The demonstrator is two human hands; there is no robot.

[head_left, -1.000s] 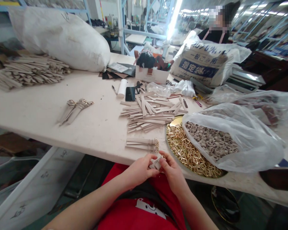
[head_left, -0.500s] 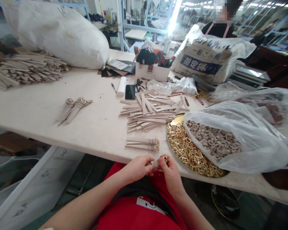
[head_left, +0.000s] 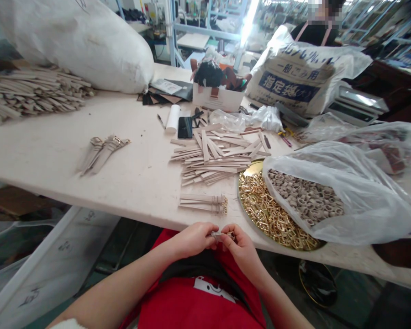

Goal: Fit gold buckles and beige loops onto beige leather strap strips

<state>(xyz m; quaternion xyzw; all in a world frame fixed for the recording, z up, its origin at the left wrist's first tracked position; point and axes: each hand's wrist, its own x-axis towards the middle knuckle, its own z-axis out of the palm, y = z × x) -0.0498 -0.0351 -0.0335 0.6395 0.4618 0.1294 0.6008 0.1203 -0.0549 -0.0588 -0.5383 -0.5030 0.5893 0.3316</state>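
At the table's front edge, my left hand [head_left: 198,240] pinches one part of a short beige strap [head_left: 217,236]. My right hand [head_left: 240,249] closes on the strap's other part, where a bit of gold buckle shows among the fingers. Much of the strap is hidden by both hands. Just beyond them lies a small row of beige straps [head_left: 200,203] with gold buckles at their right ends. To the right is a round gold tray [head_left: 255,168] heaped with gold buckles [head_left: 274,217]. A plastic bag [head_left: 373,210] of beige strap loops [head_left: 304,196] rests partly over it.
Loose beige strips [head_left: 215,157] are piled mid-table. Buckled straps [head_left: 102,153] lie at left, near a large strip pile [head_left: 37,96] and white sack [head_left: 99,45]. A phone [head_left: 185,127], a paper roll [head_left: 173,119] and a box [head_left: 217,98] stand behind. A person [head_left: 315,32] is beyond.
My hands still hold the strap close together. The right fingers have shifted slightly left and down around the buckle end. The view has tilted slightly.
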